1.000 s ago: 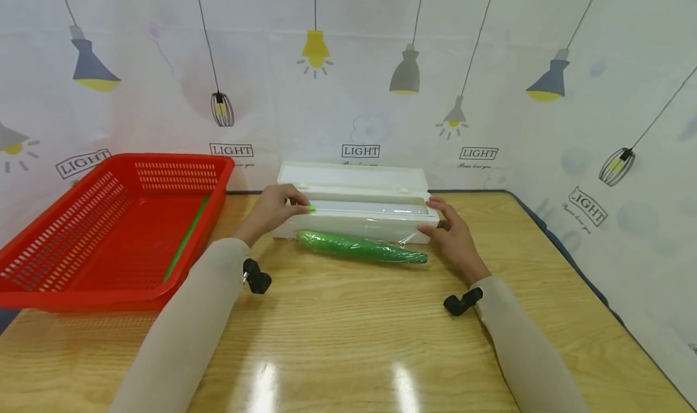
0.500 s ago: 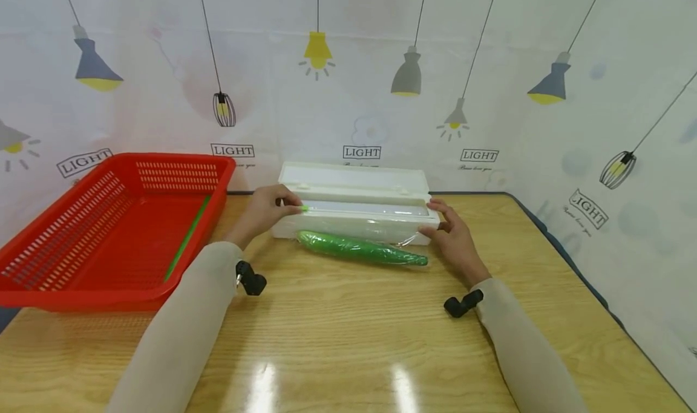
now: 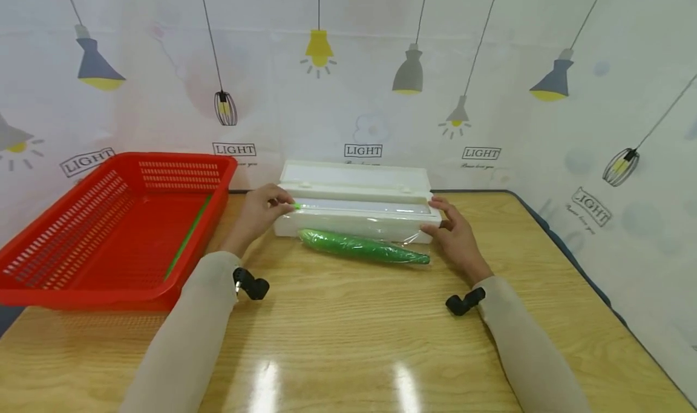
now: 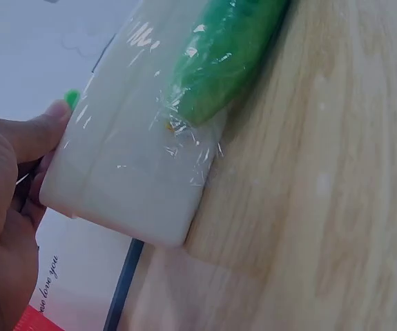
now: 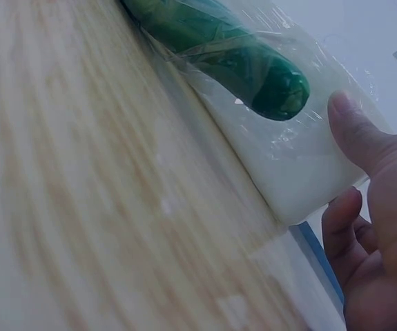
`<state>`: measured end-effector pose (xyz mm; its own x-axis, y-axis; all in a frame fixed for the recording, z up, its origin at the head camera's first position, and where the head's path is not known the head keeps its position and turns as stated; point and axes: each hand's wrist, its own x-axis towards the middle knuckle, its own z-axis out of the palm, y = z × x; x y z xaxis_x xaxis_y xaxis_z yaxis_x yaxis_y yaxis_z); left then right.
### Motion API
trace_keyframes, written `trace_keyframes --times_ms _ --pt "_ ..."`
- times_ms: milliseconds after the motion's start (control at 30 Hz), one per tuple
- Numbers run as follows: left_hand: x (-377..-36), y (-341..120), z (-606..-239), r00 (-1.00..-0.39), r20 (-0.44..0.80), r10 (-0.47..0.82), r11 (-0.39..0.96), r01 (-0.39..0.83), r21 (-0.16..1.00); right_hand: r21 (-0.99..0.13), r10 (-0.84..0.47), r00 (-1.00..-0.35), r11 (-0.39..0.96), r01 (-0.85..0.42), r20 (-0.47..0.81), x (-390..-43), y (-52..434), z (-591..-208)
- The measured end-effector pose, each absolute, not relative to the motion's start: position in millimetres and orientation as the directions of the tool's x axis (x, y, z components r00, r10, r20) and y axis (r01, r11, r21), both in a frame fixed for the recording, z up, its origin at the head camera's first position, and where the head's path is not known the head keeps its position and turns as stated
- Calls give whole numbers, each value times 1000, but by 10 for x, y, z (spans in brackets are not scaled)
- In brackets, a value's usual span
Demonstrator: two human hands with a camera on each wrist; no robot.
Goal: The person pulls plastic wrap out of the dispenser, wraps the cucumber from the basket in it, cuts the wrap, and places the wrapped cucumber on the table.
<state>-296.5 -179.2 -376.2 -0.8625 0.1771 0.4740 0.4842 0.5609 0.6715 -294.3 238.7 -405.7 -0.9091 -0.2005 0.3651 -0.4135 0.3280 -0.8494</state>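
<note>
Head view: wrapped cucumber (image 3: 362, 247) lies mid-frame between left grip (image 3: 258, 212), pinching green tab (image 3: 296, 206), and right grip (image 3: 455, 234), clasping white box (image 3: 348, 223).

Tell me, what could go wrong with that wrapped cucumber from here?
The clear film runs over the front of the white box to the cucumber, so it could crumple or tear unevenly. The left hand pinches a small green tab, which might slip free. The right hand grips just one end, so the box could shift.
</note>
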Motion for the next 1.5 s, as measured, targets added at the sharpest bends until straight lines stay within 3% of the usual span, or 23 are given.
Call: trace_keyframes --times_ms 167,533,1500 --pt "-2938 -1797 -3773 -821 545 169 575 531 622 -852 -207 -907 317 -416 366 -2933 2393 -4078" --pt "-2886 -1786 -3706 -875 468 124 630 434 644 -852 -204 -900 297 -431 384 -2951 2416 -4094" --pt "-2858 -1870 -3719 -859 502 97 672 429 604 -861 -214 -914 315 -399 345 -2950 2402 -4052"
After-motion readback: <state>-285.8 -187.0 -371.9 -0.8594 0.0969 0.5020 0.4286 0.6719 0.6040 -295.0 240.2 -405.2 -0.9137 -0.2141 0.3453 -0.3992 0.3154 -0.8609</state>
